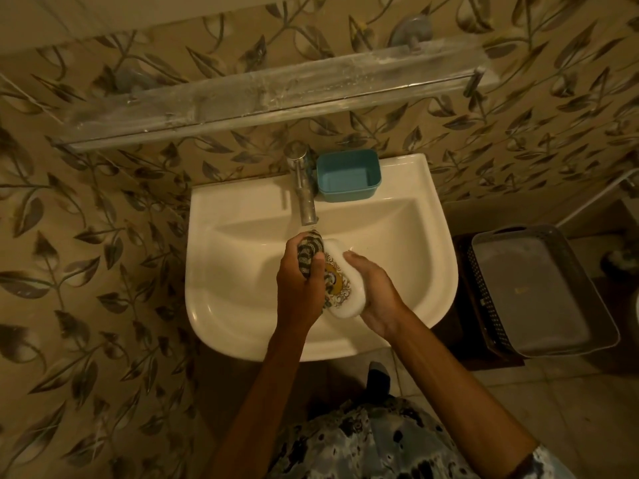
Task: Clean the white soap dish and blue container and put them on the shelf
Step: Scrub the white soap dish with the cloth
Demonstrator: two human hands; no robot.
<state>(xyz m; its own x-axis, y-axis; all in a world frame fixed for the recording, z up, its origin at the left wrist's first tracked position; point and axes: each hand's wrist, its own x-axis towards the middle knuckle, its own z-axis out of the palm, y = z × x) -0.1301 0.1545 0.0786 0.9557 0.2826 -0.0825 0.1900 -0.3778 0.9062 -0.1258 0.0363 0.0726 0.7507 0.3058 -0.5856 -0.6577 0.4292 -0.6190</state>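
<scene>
Left hand [299, 281] grips a striped cloth [310, 248] against the white soap dish [347, 300], which the right hand [377, 292] holds over the sink [224, 205]; the blue container [347, 176] sits on its rim, apparently unwashed, and neither has reached the shelf [276, 95].

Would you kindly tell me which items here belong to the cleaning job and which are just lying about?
Job: white soap dish in the right hand; striped cloth in the left hand; blue container on the sink rim; tap; shelf above.
Lying about: grey basket right of the sink.
</scene>
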